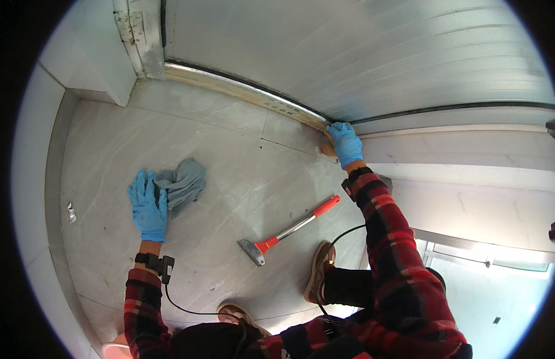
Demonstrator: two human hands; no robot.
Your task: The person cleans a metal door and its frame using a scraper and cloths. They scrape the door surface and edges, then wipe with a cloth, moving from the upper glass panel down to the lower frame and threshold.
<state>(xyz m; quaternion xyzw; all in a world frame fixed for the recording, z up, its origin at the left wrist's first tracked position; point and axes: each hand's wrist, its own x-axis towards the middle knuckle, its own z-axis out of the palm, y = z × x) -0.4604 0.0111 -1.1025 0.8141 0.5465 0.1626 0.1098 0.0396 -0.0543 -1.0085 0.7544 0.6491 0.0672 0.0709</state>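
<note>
My left hand (148, 207), in a blue disposable glove, lies palm down with its fingers extended on the tiled floor (214, 188). Against its thumb side rests a crumpled grey-blue cloth (187, 181). My right hand (347, 142), gloved alike, has curled fingers at the lower corner of a metal-faced door panel (304, 54). It grips the end of a tan strip with printing (259, 101), apparently protective film, that runs along the panel's bottom edge. Beside this hand a tan piece (329, 149) bulges out; the fingertips are hidden.
A long-handled scraper with red grips (288, 231) lies on the floor between my arms. My shoes (321, 273) stand close behind it. A scrap of foil (71, 212) is near the left skirting (55, 179). Part of a pink basin (116, 348) shows at the lower left.
</note>
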